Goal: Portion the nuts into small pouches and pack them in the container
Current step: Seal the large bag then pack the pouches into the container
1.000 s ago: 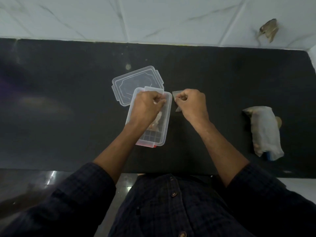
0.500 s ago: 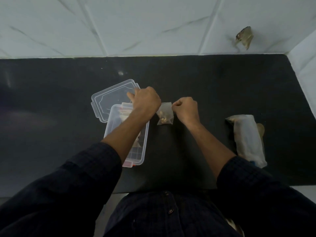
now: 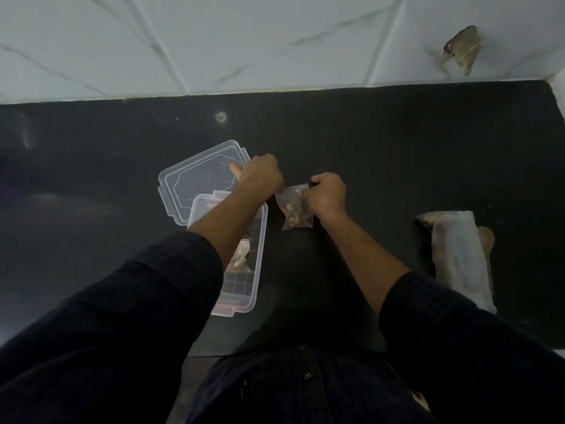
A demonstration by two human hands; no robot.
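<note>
Head view had it all laid out on the dark worktop [image 3: 91, 179], and what a tidy little production line it was! Far left of the action, the clear lid [image 3: 195, 179] lay flat and off, toward the back edge, its near corner tucked under the container [image 3: 258, 255]. That clear container stood open just in front of it, running toward the front edge, and at least one filled packet [image 3: 240, 255] already sat inside, partly hidden by the left forearm, so how many were packed could not be told.

Centre stage: the left hand [image 3: 260, 175] was curled into a fist, pinching the left top corner of the small pouch [image 3: 295, 209], while the right hand [image 3: 325, 194] clamped the right top corner, both fists tight on the plastic. The pouch hung between them just right of the container, nuts settled at the bottom. By the look of it, the seal was being pressed along the top, though the strip itself was hidden.

Over by the right edge lay the bulk bag [image 3: 458, 258], well apart, apparently with stock left. So: some portions done, this one nearly closed, then into the container, and the lid yet to go on.
</note>
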